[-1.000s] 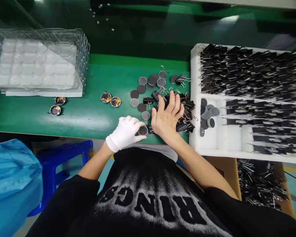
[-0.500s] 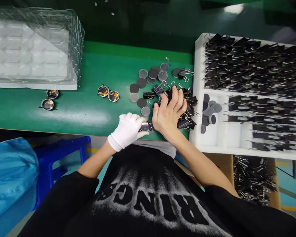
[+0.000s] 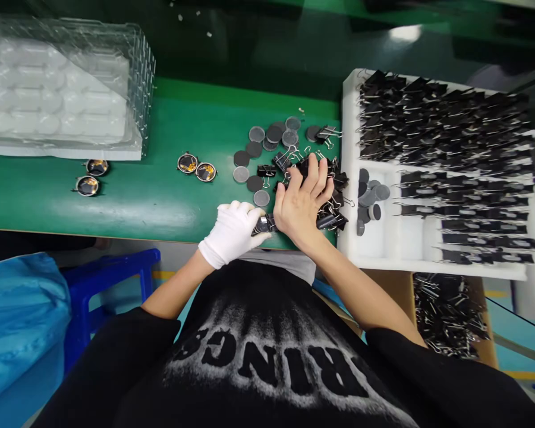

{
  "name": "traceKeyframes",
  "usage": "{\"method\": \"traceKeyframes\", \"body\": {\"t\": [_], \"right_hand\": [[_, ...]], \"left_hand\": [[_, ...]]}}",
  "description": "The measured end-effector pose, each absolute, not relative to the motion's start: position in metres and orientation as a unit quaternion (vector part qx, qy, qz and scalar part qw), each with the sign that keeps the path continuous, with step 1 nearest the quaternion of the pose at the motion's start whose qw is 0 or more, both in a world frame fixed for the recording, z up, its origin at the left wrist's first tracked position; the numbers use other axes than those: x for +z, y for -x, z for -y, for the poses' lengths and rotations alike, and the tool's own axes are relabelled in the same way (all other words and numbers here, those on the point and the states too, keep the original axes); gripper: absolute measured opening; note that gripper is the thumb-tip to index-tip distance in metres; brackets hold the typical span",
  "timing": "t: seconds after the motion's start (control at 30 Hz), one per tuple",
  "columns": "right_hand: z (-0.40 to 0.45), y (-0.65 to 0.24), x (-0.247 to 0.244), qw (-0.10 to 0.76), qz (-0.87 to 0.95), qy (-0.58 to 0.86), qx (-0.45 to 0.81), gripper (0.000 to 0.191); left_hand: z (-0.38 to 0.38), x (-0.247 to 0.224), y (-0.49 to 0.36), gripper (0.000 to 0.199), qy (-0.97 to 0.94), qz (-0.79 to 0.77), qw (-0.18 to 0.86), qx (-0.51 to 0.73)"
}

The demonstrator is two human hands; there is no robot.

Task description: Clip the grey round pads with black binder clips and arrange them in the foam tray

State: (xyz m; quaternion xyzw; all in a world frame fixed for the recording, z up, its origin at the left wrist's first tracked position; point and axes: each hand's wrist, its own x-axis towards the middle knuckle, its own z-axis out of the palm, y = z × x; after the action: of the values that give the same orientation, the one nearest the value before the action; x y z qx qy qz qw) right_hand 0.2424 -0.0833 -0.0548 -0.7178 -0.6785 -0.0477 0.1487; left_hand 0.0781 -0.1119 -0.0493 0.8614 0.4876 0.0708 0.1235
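My left hand [image 3: 232, 230], in a white glove, is closed on a round watch case [image 3: 262, 224] at the table's front edge. A black binder clip [image 3: 271, 222] sits against the case's right side. My bare right hand [image 3: 302, 199] lies palm down with its fingers spread over a pile of black binder clips [image 3: 332, 221]; its heel is close to the watch case, and what lies under the palm is hidden. Beyond and left of this hand are several grey and black discs [image 3: 254, 148]. Two watch cases with black and gold dials [image 3: 205, 172] rest farther left.
At right stands a white foam tray [image 3: 348, 178] with rows of binder clips and some loose discs. Below it is a cardboard box [image 3: 488, 345] of clips. Stacked clear plastic trays [image 3: 136, 119] stand at left, near two more watch cases [image 3: 87, 185]. A blue stool [image 3: 111, 267] is under the table.
The view has shifted slightly, so the foam tray appears farther left. Both hands keep nearly the same places and poses over the table.
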Motion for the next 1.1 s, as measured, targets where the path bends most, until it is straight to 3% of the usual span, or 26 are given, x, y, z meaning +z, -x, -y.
{"method": "traceKeyframes", "body": {"t": [0.13,0.3,0.47,0.53,0.63,0.77,0.93,1.1], "right_hand": [[0.083,-0.242,-0.048,0.201,0.703,0.678,-0.082,0.048],[0.087,-0.271,-0.008,0.266,0.678,0.680,-0.083,0.040],[0.089,-0.292,0.003,0.159,0.761,0.627,-0.047,0.027],[0.083,-0.286,-0.007,0.124,0.778,0.615,-0.038,0.027],[0.072,-0.275,-0.016,0.135,0.778,0.613,-0.028,0.019],[0.078,-0.273,-0.003,0.216,0.769,0.601,0.006,0.017],[0.118,-0.271,-0.001,0.256,0.725,0.631,0.104,0.021],[0.138,-0.263,-0.029,0.210,0.699,0.669,0.142,0.022]], "left_hand": [[0.112,-0.048,-0.085,0.058,-0.857,-0.496,0.110,0.091],[0.123,-0.049,-0.085,0.038,-0.826,-0.549,0.095,0.086],[0.140,-0.043,-0.068,0.096,-0.754,-0.653,0.056,0.035],[0.140,-0.035,-0.057,0.102,-0.766,-0.640,0.054,0.027],[0.127,-0.020,-0.036,0.084,-0.843,-0.535,0.046,0.026],[0.102,-0.003,-0.015,0.056,-0.932,-0.356,0.030,-0.067],[0.095,0.001,-0.027,0.053,-0.917,-0.380,-0.021,-0.116],[0.099,-0.004,-0.040,0.060,-0.896,-0.440,-0.027,-0.057]]}}
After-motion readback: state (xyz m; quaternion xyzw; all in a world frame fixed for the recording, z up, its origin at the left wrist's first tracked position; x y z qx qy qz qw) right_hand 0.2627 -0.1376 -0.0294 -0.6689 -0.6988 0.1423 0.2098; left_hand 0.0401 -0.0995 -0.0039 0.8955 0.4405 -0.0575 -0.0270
